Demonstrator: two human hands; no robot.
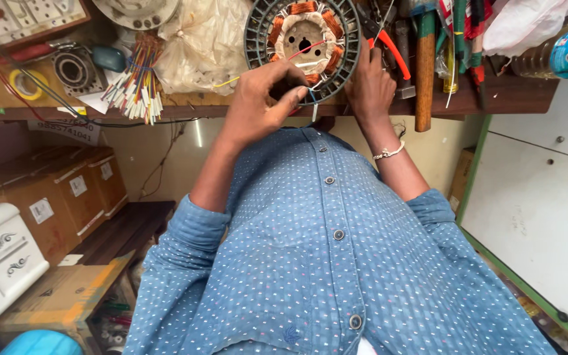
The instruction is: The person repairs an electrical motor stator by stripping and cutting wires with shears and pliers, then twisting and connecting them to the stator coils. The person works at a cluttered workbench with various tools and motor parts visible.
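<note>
your left hand (258,98) sits top centre, fingers pinched shut on a thin wire at the lower rim of the round motor stator (302,46). your right hand (369,82) lies flat on the stator's right edge, fingers out, bracing rather than gripping. the stator lies on the wooden surface (507,95), top middle of the frame. keep it pinned with the right hand and pull the wire gently, clear of the copper coils (304,8). counts: one stator, one wooden-handled hammer (425,66), two cardboard boxes (54,197) at left, one yellow tape roll (26,83).
</note>
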